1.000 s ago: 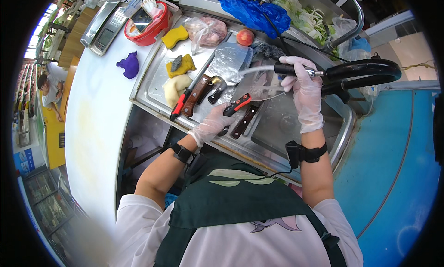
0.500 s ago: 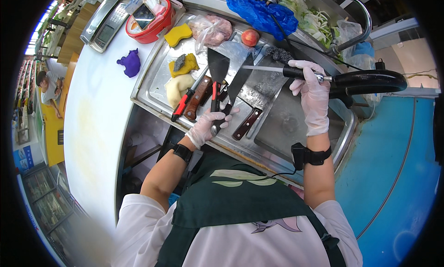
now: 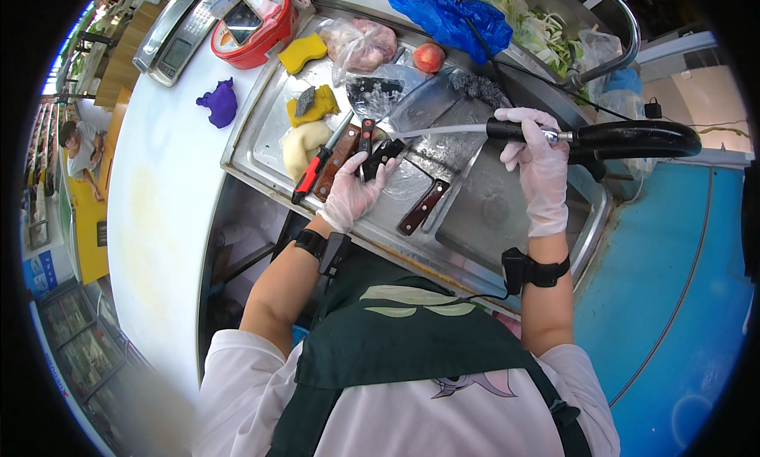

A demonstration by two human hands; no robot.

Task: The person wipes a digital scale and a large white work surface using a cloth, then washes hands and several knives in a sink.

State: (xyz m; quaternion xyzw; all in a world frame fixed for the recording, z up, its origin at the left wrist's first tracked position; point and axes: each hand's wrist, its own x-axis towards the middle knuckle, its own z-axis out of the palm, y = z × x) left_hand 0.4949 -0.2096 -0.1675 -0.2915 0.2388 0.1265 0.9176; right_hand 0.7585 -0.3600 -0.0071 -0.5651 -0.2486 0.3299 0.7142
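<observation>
My gloved left hand (image 3: 353,194) is closed round the handles of a black-bladed scraper (image 3: 374,95) and a black-handled knife (image 3: 384,158). Their blades point away from me over the sink, and the knife's broad blade (image 3: 427,102) looks wet. In my gloved right hand (image 3: 540,163) is a black spray hose (image 3: 633,140), gripped near its nozzle. From it a pale stream of water (image 3: 443,130) runs left onto the blades. Beside my left hand lie a red-and-black-handled sharpening rod (image 3: 315,172) and a brown wooden handle (image 3: 343,160). A tool with a dark wooden handle (image 3: 423,207) lies between my hands.
The metal sink tray (image 3: 261,144) also holds yellow sponges (image 3: 302,53), a pale cloth (image 3: 303,150), bagged meat (image 3: 370,44), a peach (image 3: 428,57) and a dark scouring pad (image 3: 479,87). A red tub (image 3: 245,49) and scale (image 3: 170,49) stand left. A person (image 3: 81,152) sits farther off.
My left hand has shifted slightly up and tilted the scraper and knife flatter, so their blades now lean away under the water. The right hand still holds the hose in nearly the same place.
</observation>
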